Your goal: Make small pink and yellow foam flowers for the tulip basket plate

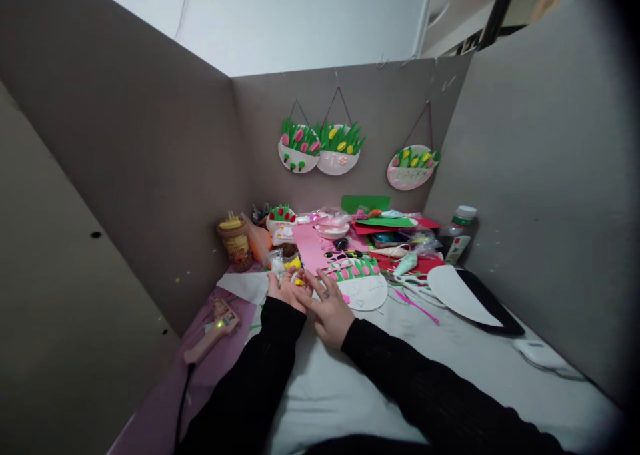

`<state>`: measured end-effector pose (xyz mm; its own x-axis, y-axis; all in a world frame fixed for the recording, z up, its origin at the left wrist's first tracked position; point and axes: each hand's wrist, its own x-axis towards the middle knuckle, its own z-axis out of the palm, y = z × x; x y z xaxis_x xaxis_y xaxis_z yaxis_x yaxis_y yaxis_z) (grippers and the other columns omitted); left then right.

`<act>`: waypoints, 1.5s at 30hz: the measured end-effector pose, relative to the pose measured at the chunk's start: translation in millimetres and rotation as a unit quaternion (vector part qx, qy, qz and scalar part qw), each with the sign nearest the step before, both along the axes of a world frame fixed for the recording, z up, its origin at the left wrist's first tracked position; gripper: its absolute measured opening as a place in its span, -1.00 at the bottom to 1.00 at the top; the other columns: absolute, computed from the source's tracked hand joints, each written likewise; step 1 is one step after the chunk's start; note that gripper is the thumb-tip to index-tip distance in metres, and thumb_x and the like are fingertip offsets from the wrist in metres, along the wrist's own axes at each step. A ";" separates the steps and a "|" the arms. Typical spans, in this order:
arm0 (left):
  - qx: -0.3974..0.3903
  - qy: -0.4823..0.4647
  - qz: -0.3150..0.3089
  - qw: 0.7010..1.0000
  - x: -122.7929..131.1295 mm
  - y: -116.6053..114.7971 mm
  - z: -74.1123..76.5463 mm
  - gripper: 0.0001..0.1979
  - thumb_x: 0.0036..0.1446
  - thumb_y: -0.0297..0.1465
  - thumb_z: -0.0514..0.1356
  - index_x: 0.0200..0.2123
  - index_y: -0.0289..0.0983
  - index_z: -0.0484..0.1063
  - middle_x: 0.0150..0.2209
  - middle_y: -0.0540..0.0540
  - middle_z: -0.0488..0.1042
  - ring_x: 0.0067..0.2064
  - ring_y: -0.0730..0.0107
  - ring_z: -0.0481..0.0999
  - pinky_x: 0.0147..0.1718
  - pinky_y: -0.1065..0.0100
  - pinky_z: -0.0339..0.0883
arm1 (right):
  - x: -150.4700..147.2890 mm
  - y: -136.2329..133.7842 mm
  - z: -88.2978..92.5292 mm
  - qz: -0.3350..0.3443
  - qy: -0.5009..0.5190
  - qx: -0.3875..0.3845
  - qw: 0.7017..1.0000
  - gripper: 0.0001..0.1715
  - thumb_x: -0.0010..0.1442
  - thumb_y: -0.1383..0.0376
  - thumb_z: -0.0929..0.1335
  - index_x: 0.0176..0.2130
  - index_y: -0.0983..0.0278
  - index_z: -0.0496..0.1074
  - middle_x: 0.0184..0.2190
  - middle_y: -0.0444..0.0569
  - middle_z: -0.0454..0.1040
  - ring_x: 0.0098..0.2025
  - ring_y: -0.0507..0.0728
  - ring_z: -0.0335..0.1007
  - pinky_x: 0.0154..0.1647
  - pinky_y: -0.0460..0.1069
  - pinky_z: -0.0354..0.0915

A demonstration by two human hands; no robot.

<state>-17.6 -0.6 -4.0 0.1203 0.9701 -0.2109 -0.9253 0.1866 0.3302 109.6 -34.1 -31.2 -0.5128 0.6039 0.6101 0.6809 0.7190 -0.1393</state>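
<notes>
Two hands are meeting at centre frame: the left hand (281, 288) and right hand (327, 312) are pinching a small yellow foam piece (299, 282) between loosely curled fingertips. It is sitting just left of the white half-round tulip plaque (367, 294). Keeping the grip light is probably helping placement; the pink glue gun (213, 335) is lying lower left.

I see my two hands (310, 298) meet mid-tabletop (450, 375). The glue gun (213, 335) lies by the left edge, the jar (235, 242) in the back left corner, the bottle (460, 235) back right.
</notes>
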 end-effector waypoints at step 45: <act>0.075 0.030 -0.030 0.996 2.2 -4.9 -0.5 -0.48 0.07 0.08 -0.19 -0.28 -0.23 0.26 -0.28 -0.13 0.33 -0.40 0.35 0.38 -0.47 0.30 0.29 | 2.7 2.5 -5.5 0.026 0.046 -0.012 0.999 -0.09 -0.20 0.52 0.22 0.17 0.20 0.13 0.30 -0.11 -0.32 0.29 0.32 -0.49 0.18 0.32 -0.11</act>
